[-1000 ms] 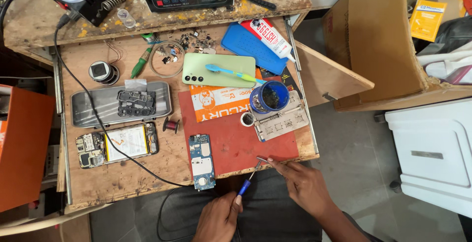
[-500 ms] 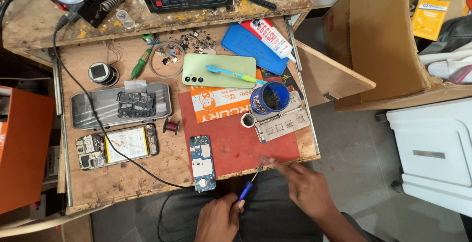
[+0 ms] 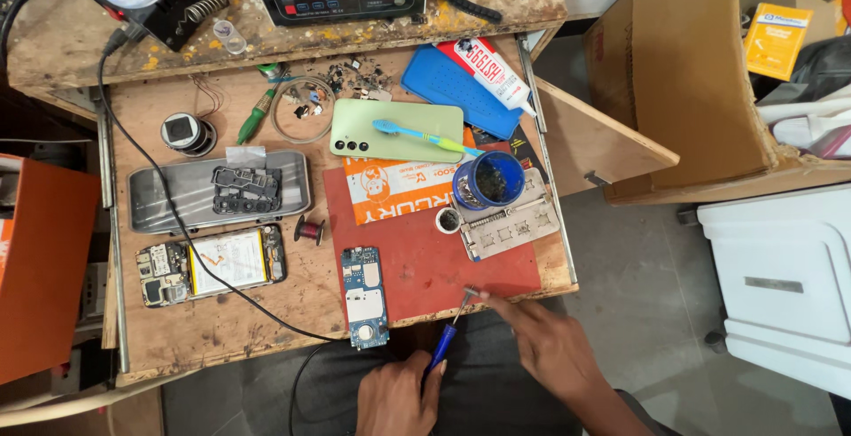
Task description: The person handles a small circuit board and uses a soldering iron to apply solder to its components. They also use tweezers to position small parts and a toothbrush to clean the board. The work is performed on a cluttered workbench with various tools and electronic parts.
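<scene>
My left hand [image 3: 394, 398] grips a blue-handled screwdriver [image 3: 446, 340] at the red mat's [image 3: 425, 263] near edge; my right hand [image 3: 550, 347] pinches its tip. An orange label strip [image 3: 394, 186] lies behind, yellow packet [image 3: 777, 40] far right.

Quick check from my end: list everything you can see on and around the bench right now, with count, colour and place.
screwdriver: 1, blue handle, front edge of bench
circuit board: 1, blue, left edge of red mat
red mat: 1, bench centre
phone back: 1, pale green, behind mat
toothbrush: 1, blue, on phone back
blue tub: 1, right of mat
metal tray: 1, grey, left
opened phone: 1, in front of tray
cardboard box: 1, brown, right
left hand: holds screwdriver handle
right hand: fingers at screwdriver tip
</scene>
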